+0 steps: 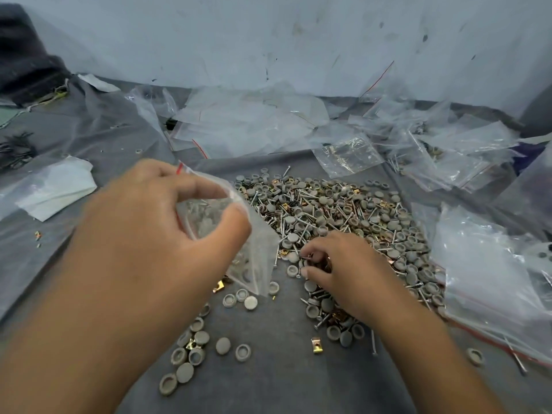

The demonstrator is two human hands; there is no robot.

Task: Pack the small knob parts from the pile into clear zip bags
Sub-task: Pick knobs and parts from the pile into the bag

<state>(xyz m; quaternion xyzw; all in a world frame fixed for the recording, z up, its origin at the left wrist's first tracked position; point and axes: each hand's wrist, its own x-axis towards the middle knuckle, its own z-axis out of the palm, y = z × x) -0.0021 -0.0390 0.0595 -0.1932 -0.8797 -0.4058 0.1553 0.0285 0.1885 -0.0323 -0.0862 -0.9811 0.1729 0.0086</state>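
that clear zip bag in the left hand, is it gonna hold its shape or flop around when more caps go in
Likely floppy: the clear zip bag hangs creased and slack below the left hand pinching its mouth. The few grey caps already inside have sunk low, so more should probably make it sag. The thin, glossy film may also be slippery.

The setting is a small-parts packing workstation: a grey cloth work surface (283, 383) carries a bulk pile of grey caps, screws and brass clips (343, 216), with loose clear zip bags (254, 121) against a scuffed wall (268, 34).
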